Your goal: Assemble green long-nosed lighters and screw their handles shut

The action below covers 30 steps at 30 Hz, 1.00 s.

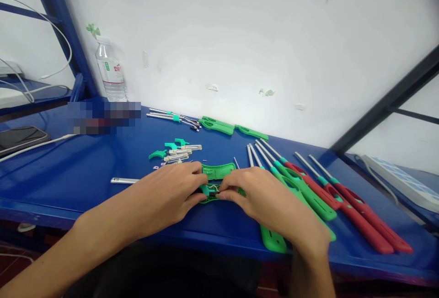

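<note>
An open green lighter handle half [209,200] lies on the blue table between my hands. Inside it sit a teal trigger [205,190], thin pale wires and a small black part [213,194]. My left hand [174,190] is closed at the handle's left end, fingertips at the trigger. From the right, the thumb and fingers of my right hand [254,193] pinch at the black part and wires; the exact grip is partly hidden. Just behind lies the other green shell half [219,171], hollow side up. A metal lighter tube [124,180] sticks out left, partly behind my left forearm.
Assembled green lighters [302,193] and red lighters [363,220] lie at right. Clear fuel tanks [178,154] with teal triggers are behind my left hand. Metal tubes [164,116] and green shells [217,125] lie by the wall. A bottle [111,71] and phone [22,139] are left.
</note>
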Motion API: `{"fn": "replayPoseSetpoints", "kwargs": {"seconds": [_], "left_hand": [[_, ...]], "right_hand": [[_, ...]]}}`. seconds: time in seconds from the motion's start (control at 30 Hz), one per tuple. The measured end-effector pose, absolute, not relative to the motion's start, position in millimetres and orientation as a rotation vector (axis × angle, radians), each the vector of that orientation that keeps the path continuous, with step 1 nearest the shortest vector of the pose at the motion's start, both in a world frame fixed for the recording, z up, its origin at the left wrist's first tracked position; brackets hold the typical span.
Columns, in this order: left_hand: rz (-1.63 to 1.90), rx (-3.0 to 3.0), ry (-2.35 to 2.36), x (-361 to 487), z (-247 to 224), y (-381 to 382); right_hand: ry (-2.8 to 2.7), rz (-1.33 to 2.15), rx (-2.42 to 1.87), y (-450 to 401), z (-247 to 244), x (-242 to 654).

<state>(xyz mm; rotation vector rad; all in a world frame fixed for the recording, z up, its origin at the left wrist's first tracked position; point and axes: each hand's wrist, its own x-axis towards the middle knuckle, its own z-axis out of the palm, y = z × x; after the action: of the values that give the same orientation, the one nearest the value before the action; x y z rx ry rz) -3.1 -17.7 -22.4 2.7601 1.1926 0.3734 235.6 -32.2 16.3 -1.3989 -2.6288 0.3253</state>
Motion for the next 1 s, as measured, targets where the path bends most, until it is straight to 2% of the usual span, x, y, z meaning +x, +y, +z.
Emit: {"fn": "replayPoseSetpoints", "kwargs": {"seconds": [1.0], "left_hand": [[0.292, 2.731, 1.191, -7.5, -19.0, -19.8]], "right_hand": [[-2.630, 0.262, -1.266, -33.3, 16.4, 231.9]]}}
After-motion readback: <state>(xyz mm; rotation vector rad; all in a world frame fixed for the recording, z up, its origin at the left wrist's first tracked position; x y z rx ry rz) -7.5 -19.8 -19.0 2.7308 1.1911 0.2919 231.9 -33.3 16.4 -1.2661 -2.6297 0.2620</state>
